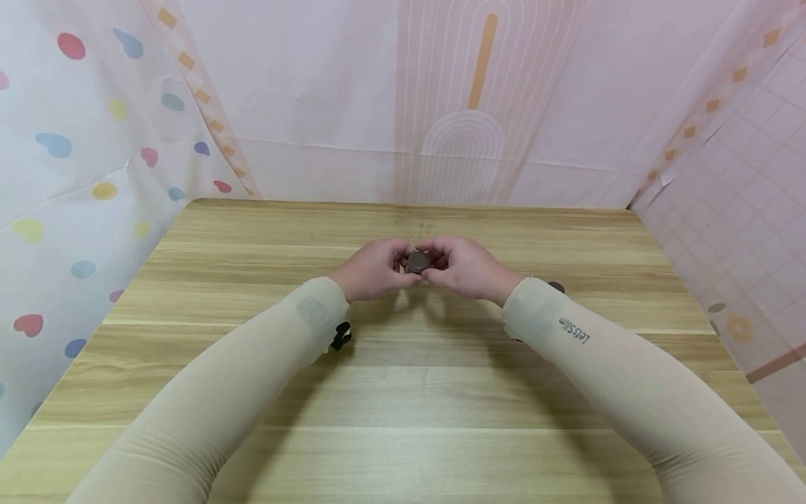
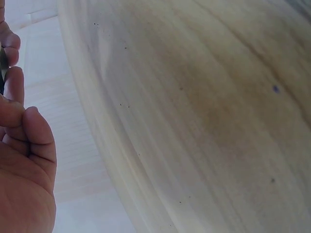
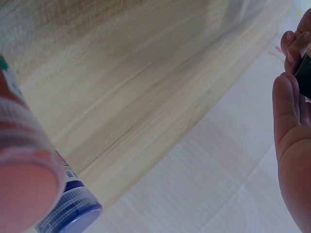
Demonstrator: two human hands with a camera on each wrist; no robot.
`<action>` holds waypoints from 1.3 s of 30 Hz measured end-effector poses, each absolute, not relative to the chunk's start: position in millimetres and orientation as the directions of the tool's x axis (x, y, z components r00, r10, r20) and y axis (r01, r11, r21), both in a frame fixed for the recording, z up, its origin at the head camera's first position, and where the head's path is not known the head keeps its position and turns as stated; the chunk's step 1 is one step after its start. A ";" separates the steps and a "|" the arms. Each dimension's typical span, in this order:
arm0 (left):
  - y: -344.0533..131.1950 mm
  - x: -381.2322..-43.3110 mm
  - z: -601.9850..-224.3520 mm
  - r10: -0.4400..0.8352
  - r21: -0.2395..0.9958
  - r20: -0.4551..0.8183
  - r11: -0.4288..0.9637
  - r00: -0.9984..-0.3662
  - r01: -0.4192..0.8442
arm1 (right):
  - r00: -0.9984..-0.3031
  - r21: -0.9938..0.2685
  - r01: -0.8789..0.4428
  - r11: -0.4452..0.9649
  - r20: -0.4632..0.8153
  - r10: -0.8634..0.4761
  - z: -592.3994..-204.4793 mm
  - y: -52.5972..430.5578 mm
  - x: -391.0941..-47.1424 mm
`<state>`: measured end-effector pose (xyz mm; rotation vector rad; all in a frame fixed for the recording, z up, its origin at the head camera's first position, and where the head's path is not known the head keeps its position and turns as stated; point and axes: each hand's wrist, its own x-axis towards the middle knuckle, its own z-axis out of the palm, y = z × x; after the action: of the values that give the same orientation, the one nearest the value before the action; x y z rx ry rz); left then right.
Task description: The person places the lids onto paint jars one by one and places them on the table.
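Both hands meet over the far middle of the wooden table. Between them they hold a small dark brown object with a round, flat top (image 1: 418,262). My left hand (image 1: 376,269) grips its left side with curled fingers and thumb. From the other side, the fingers and thumb of my right hand (image 1: 471,269) curl round it. In the right wrist view only a dark edge of the object (image 3: 304,80) shows at the frame's right border, beside the fingers. Most of its body is hidden by the hands, and I cannot tell its exact kind.
In the right wrist view, a reddish bottle (image 3: 24,126) and a blue-topped bottle (image 3: 73,208) stand near the right wrist. A dark round top (image 1: 556,287) peeks out behind the right sleeve. Printed cloth (image 1: 302,91) hangs behind the wooden table (image 1: 403,406) and along both sides.
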<state>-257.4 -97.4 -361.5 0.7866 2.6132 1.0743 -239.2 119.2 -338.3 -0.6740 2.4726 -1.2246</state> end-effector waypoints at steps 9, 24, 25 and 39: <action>-97.4 -258.4 -361.8 0.553 0.710 0.003 0.586 -0.833 0.392 | -0.862 -0.789 -0.256 0.559 -0.076 -0.501 -338.1 118.4 -239.0; -97.9 -258.4 -361.2 0.552 0.697 0.009 0.595 -0.834 0.401 | -0.844 -0.793 -0.283 0.540 -0.062 -0.534 -339.5 118.7 -240.6; -98.0 -258.5 -361.1 0.552 0.697 0.009 0.594 -0.834 0.401 | -0.843 -0.793 -0.285 0.539 -0.060 -0.535 -339.6 118.7 -240.5; -98.4 -257.4 -360.3 0.556 0.711 0.002 0.584 -0.831 0.392 | -0.865 -0.786 -0.257 0.563 -0.073 -0.497 -339.1 117.5 -239.0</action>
<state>-257.4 -98.4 -360.3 0.7880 2.5932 1.0837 -239.0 117.5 -339.1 -0.6231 2.5131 -1.1948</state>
